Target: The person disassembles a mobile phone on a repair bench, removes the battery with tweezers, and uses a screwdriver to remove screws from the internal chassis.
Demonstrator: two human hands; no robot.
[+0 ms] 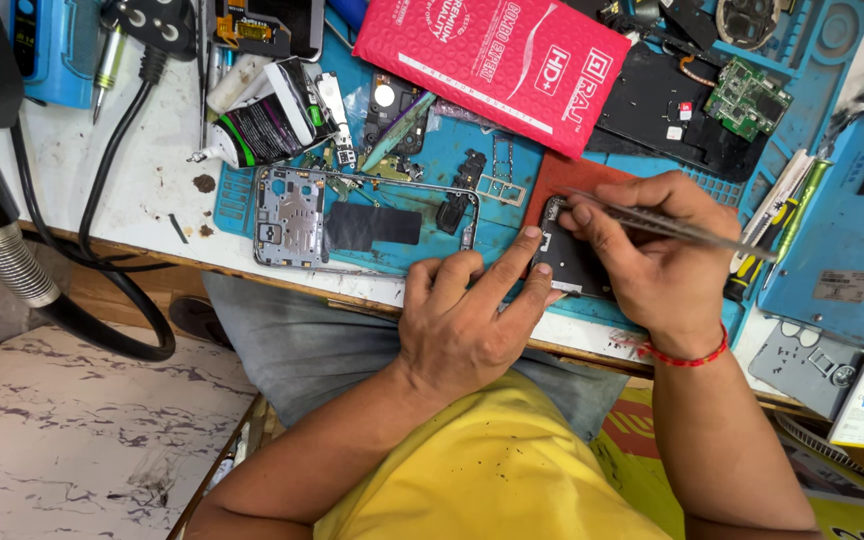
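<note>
Head camera looks steeply down, close over workbench (167, 190).

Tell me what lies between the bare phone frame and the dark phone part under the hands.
In the head view, between the phone frame and the dark phone part lies blue mat, crossed by the left hand.

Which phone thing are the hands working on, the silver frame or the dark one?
The dark phone part on the red mat. Both hands touch it; the silver phone frame lies untouched left of the left hand.
</note>
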